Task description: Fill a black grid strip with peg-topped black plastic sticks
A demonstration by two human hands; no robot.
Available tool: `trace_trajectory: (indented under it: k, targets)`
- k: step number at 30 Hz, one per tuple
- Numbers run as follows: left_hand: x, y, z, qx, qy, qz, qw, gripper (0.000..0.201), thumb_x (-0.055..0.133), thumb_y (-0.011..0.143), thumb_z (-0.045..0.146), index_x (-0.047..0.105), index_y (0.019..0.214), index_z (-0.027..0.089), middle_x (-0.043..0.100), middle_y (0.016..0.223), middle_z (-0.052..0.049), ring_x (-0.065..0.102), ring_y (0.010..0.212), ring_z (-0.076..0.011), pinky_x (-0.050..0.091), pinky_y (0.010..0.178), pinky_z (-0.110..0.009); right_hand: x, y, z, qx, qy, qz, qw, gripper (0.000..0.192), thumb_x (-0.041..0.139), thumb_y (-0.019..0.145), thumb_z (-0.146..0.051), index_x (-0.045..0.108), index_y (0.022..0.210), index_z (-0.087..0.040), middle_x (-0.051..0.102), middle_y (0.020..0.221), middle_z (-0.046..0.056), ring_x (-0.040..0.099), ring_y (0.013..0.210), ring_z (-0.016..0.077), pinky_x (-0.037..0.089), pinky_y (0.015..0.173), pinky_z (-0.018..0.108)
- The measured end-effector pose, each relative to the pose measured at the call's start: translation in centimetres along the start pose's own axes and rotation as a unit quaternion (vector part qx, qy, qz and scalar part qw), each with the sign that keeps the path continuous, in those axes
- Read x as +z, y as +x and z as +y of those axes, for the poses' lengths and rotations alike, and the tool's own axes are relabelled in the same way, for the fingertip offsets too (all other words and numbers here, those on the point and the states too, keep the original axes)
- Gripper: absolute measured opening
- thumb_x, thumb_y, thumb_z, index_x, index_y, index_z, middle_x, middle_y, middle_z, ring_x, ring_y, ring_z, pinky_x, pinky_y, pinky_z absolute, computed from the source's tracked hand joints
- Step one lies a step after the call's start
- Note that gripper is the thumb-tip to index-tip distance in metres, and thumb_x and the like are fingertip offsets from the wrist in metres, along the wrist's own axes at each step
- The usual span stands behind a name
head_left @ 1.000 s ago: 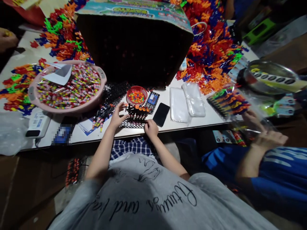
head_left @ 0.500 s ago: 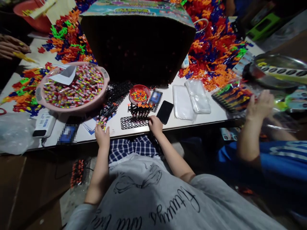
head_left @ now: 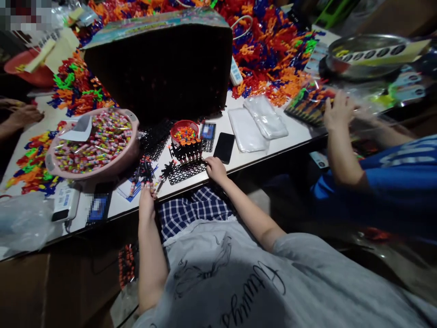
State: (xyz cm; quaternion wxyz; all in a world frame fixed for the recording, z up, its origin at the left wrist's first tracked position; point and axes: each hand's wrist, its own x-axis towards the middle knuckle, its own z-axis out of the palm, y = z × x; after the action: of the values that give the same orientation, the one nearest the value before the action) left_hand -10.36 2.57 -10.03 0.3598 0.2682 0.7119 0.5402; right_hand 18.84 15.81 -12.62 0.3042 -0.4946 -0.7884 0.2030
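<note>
Black grid plate (head_left: 186, 172) lies flat near the table's (head_left: 259, 152) front edge, and our right hand (head_left: 215, 168) rests curled on its right end. Our left hand (head_left: 147, 200) pinches small sticks (head_left: 145, 175) just left of it. Behind the plate stands a row of black pegs (head_left: 187, 152), then a red basket (head_left: 184, 133), with a pink basin (head_left: 92, 146) further left.

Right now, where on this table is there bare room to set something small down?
Bare table shows right of the clear bags, toward the edge. A sliver lies between the phone and bags. Around the pink basin and black grid it is crowded.
</note>
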Motion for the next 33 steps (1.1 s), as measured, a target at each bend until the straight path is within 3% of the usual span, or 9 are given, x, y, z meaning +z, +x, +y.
trace_trajectory:
  k: [2, 7, 14, 17, 23, 28, 33]
  targets:
    - [0.8, 0.2, 0.5, -0.019, -0.035, 0.018, 0.999, 0.033, 0.05, 0.08, 0.048, 0.05, 0.097, 0.019, 0.042, 0.064, 0.006, 0.038, 0.043, -0.0055, 0.029, 0.042, -0.018, 0.2, -0.1, 0.2, -0.01, 0.006, 0.009, 1.0, 0.039, 0.048, 0.079, -0.002, 0.068, 0.109, -0.016, 0.066, 0.111, 0.009, 0.054, 0.095, 0.0242, 0.047, 0.086, 0.036]
    - [2.9, 0.7, 1.1, 0.03, -0.072, 0.042, 0.996, 0.044, 0.051, 0.079, 0.059, 0.042, 0.101, 0.023, 0.055, 0.08, 0.002, 0.057, 0.059, -0.0079, 0.041, 0.05, -0.018, 0.5, -0.3, 0.2, -0.014, 0.007, 0.022, 1.0, 0.039, 0.047, 0.079, -0.002, 0.068, 0.109, -0.016, 0.067, 0.111, 0.009, 0.053, 0.095, 0.0243, 0.046, 0.089, 0.037]
    - [7.6, 0.0, 0.3, 0.084, -0.036, -0.01, 0.996, 0.037, 0.044, 0.088, 0.056, 0.035, 0.103, 0.023, 0.069, 0.091, -0.008, 0.069, 0.086, -0.0159, 0.053, 0.075, -0.028, 0.4, -0.3, -0.5, -0.003, -0.009, 0.016, 1.0, 0.041, 0.046, 0.078, -0.002, 0.067, 0.11, -0.017, 0.067, 0.111, 0.008, 0.053, 0.095, 0.0245, 0.047, 0.087, 0.037]
    - [8.6, 0.6, 0.2, 0.113, -0.004, -0.027, 0.993, 0.031, 0.043, 0.091, 0.05, 0.036, 0.103, 0.022, 0.07, 0.097, -0.011, 0.069, 0.095, -0.018, 0.053, 0.085, -0.033, 0.3, -0.3, -0.5, -0.001, -0.016, 0.014, 1.0, 0.04, 0.047, 0.078, -0.003, 0.067, 0.11, -0.016, 0.066, 0.112, 0.009, 0.053, 0.095, 0.0245, 0.047, 0.087, 0.037]
    - [7.6, 3.3, 1.0, 0.141, 0.001, -0.017, 0.99, 0.021, 0.041, 0.094, 0.041, 0.04, 0.104, 0.023, 0.068, 0.098, -0.009, 0.068, 0.092, -0.0166, 0.053, 0.081, -0.031, 0.2, -0.3, -0.9, -0.003, -0.037, 0.01, 0.999, 0.035, 0.048, 0.083, -0.007, 0.067, 0.111, -0.017, 0.066, 0.112, 0.009, 0.053, 0.096, 0.0242, 0.048, 0.088, 0.037]
    - [5.7, 5.1, 1.7, 0.174, 0.012, 0.069, 0.982, 0.015, 0.044, 0.093, 0.032, 0.043, 0.104, 0.022, 0.066, 0.091, -0.005, 0.066, 0.082, -0.0157, 0.051, 0.082, -0.031, 0.1, -0.2, -1.1, -0.004, -0.051, 0.009, 0.999, 0.033, 0.05, 0.084, -0.009, 0.067, 0.111, -0.017, 0.065, 0.113, 0.009, 0.053, 0.096, 0.0242, 0.047, 0.088, 0.036]
    - [6.2, 5.1, 1.1, 0.23, 0.115, 0.123, 0.959, 0.021, 0.057, 0.087, 0.033, 0.05, 0.102, 0.02, 0.061, 0.11, -0.01, 0.059, 0.105, -0.0197, 0.045, 0.094, -0.033, 0.2, -0.2, -1.1, -0.002, -0.059, 0.01, 0.998, 0.032, 0.05, 0.084, -0.01, 0.067, 0.11, -0.017, 0.066, 0.113, 0.008, 0.053, 0.094, 0.0242, 0.048, 0.086, 0.036]
